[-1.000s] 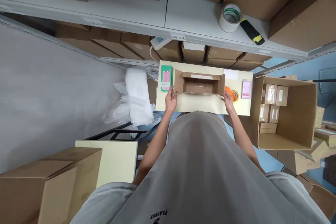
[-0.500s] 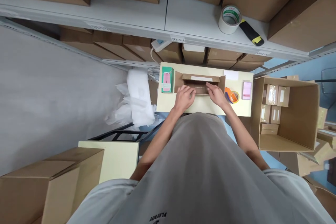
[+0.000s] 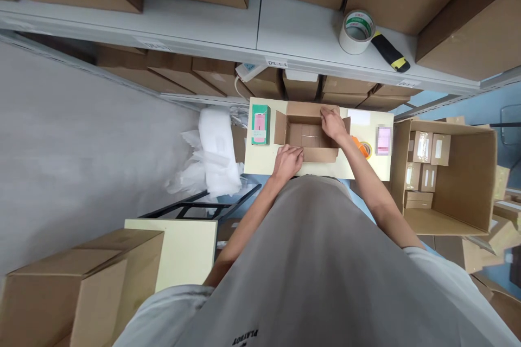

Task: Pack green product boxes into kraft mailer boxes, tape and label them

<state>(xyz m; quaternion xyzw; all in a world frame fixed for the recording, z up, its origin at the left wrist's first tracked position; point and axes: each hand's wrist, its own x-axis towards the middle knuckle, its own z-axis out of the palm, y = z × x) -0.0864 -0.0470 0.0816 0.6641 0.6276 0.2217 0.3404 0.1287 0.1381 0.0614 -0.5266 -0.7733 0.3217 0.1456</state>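
Note:
A small cardboard box (image 3: 296,134) sits on the cream tabletop (image 3: 260,166) with its flaps spread and its inside bare. My left hand (image 3: 288,161) is at its near left corner, fingers curled over the near flap. Reaching across the opening, my right hand (image 3: 332,122) pinches the far flap toward its right end. Left of the box stands a green carton with a pink picture (image 3: 260,124). An orange tape dispenser (image 3: 361,147) lies to the right, partly behind my right forearm.
A large open carton (image 3: 459,173) with several small boxes stands right of the table. Bubble wrap (image 3: 220,152) is at the left. On the shelf (image 3: 301,27) above lie a tape roll (image 3: 357,32) and a black-yellow cutter (image 3: 391,52). A phone-like pink item (image 3: 383,140) rests at the table's right.
The box's far and near flaps have swung outward, opening its top. My right hand has moved away from me to the far flap; my left hand has come slightly nearer to me.

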